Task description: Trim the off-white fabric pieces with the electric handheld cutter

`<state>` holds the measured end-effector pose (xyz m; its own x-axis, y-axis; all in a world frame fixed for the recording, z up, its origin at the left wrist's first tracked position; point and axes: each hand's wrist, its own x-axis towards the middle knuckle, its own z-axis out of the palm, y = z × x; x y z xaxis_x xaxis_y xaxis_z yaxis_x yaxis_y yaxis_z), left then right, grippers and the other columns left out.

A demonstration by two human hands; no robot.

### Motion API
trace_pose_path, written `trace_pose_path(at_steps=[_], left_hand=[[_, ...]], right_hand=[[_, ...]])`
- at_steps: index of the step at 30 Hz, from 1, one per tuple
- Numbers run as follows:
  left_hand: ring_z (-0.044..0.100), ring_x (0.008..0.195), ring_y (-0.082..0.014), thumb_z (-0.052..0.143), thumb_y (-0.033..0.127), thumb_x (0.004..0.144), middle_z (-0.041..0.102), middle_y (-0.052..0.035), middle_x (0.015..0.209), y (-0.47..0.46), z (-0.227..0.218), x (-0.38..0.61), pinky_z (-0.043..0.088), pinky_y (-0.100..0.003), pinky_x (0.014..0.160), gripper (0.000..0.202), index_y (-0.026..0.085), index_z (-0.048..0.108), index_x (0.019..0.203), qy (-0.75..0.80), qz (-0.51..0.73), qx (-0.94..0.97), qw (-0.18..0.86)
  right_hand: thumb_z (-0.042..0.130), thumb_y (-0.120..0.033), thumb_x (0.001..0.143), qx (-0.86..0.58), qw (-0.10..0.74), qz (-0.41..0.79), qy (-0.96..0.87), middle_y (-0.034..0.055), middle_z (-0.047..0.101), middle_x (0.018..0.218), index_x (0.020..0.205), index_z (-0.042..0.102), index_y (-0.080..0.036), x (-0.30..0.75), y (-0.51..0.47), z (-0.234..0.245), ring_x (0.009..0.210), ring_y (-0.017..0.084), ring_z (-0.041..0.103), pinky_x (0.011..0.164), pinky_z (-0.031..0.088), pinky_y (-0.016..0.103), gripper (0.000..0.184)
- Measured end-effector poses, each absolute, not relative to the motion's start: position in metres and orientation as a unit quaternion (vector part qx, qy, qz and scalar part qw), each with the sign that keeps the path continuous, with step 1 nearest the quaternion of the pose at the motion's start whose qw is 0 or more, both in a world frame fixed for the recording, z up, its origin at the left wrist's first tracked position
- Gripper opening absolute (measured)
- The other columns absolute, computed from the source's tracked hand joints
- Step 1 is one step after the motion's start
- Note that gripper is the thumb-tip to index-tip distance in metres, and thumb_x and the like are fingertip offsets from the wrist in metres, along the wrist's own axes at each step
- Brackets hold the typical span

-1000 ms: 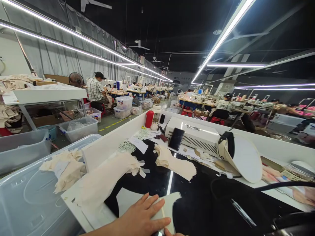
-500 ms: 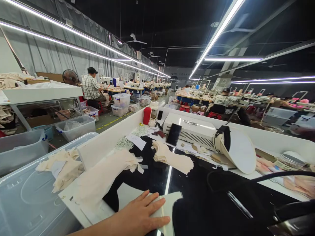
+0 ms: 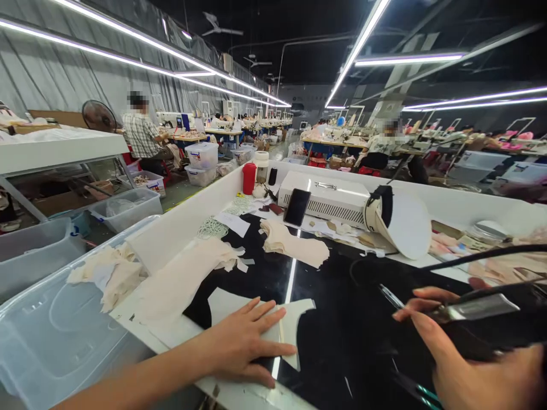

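Note:
My left hand (image 3: pixel 252 339) lies flat with fingers spread. It rests on a pale shaped sheet (image 3: pixel 301 313) with curved edges, on the black tabletop. At the right, my right hand (image 3: pixel 453 353) is partly blurred; its thumb and fingertips close on the near end of a slim silver pen (image 3: pixel 391 296). A dark object with a shiny metal plate (image 3: pixel 482 307) and a black cable overlaps this hand; its kind is unclear. Beyond my left hand are a stack of cream fabric pieces (image 3: pixel 294 242) and a larger cream pile (image 3: pixel 183 279).
A phone (image 3: pixel 297 206) leans on a white vented box (image 3: pixel 325 196) beside a white lamp shade (image 3: pixel 410 222). Pale green cord loops (image 3: pixel 212 226) and a red bottle (image 3: pixel 249 178) stand farther left. A clear bin lid (image 3: pixel 55 341) adjoins the table. Co-workers sit beyond.
My right hand has come into view at the right and closed on the pen. The camera view has tilted down a little. My left hand stays on the pale sheet.

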<state>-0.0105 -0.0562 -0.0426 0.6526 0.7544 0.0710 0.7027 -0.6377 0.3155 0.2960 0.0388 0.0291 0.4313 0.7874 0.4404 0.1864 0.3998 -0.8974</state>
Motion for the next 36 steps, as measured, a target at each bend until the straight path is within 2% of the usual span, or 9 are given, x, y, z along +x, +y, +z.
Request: trace_pose_path(at_steps=[3,5,7,9,11,13,17,23,36], left_hand=[[0.029,0.158,-0.0404,0.06,0.058,0.103,0.032,-0.0126,0.171,-0.056,-0.039,-0.01,0.03,-0.062,0.125,0.059,0.036,0.048,0.157,0.398,0.11,0.903,0.122],[0.041,0.152,-0.0362,0.06,0.045,0.107,0.046,-0.0148,0.163,-0.056,-0.039,-0.008,0.037,-0.055,0.124,0.049,0.028,0.053,0.153,0.403,0.147,0.897,0.102],[0.06,0.134,-0.0287,0.061,0.032,0.108,0.064,-0.0144,0.143,-0.057,-0.041,-0.002,0.049,-0.044,0.115,0.035,0.02,0.062,0.14,0.409,0.2,0.887,0.081],[0.07,0.11,-0.0218,0.065,0.026,0.105,0.073,-0.0092,0.119,-0.058,-0.045,0.005,0.056,-0.033,0.1,0.019,0.017,0.069,0.122,0.407,0.237,0.88,0.065],[0.069,0.097,-0.0192,0.07,0.025,0.102,0.073,-0.0054,0.105,-0.058,-0.048,0.013,0.057,-0.03,0.091,0.009,0.017,0.069,0.106,0.395,0.239,0.886,0.048],[0.068,0.094,-0.0187,0.073,0.025,0.1,0.072,-0.0039,0.1,-0.056,-0.049,0.021,0.056,-0.03,0.091,0.011,0.017,0.066,0.098,0.373,0.218,0.901,0.029],[0.066,0.093,-0.0183,0.069,0.024,0.102,0.069,-0.0035,0.094,-0.052,-0.044,0.031,0.055,-0.03,0.093,0.014,0.016,0.063,0.092,0.327,0.183,0.927,-0.004],[0.062,0.078,-0.0159,0.054,0.015,0.107,0.065,-0.0028,0.082,-0.05,-0.042,0.037,0.053,-0.028,0.079,0.026,0.017,0.06,0.082,0.312,0.192,0.929,-0.047],[0.069,0.091,-0.0165,0.055,0.018,0.107,0.075,-0.0029,0.093,-0.051,-0.048,0.038,0.056,-0.029,0.087,0.021,0.016,0.07,0.093,0.36,0.237,0.902,0.029]], right_hand=[[0.092,-0.035,0.063,-0.452,0.7,0.252,-0.492,-0.0056,0.072,0.09,0.135,0.057,-0.041,0.279,0.022,0.033,0.06,0.02,0.065,0.068,0.061,0.046,0.081],[0.092,-0.027,0.067,-0.387,0.726,0.288,-0.491,-0.006,0.07,0.088,0.132,0.057,-0.04,0.267,0.012,0.032,0.062,0.018,0.064,0.061,0.06,0.039,0.074],[0.091,-0.02,0.07,-0.334,0.733,0.333,-0.49,-0.0043,0.07,0.086,0.13,0.058,-0.037,0.256,0.004,0.031,0.065,0.019,0.065,0.056,0.061,0.035,0.071],[0.089,-0.021,0.074,-0.298,0.729,0.373,-0.49,-0.0023,0.071,0.085,0.131,0.058,-0.034,0.248,-0.003,0.028,0.065,0.019,0.066,0.054,0.062,0.035,0.067],[0.087,-0.023,0.078,-0.271,0.72,0.399,-0.499,-0.0014,0.071,0.085,0.131,0.058,-0.032,0.242,-0.01,0.025,0.065,0.018,0.065,0.053,0.062,0.034,0.061],[0.085,-0.022,0.081,-0.251,0.709,0.421,-0.507,-0.0011,0.071,0.085,0.132,0.058,-0.031,0.236,-0.015,0.022,0.065,0.017,0.065,0.053,0.062,0.034,0.059],[0.082,-0.019,0.084,-0.233,0.697,0.447,-0.51,-0.0013,0.07,0.085,0.134,0.057,-0.032,0.228,-0.022,0.018,0.067,0.017,0.065,0.055,0.062,0.033,0.058],[0.082,-0.027,0.085,-0.227,0.694,0.448,-0.516,-0.0018,0.068,0.084,0.136,0.054,-0.032,0.221,-0.028,0.014,0.067,0.017,0.064,0.056,0.061,0.034,0.058],[0.079,-0.023,0.087,-0.217,0.701,0.442,-0.515,-0.0027,0.065,0.084,0.135,0.053,-0.031,0.213,-0.027,0.011,0.068,0.017,0.062,0.054,0.058,0.032,0.056]])
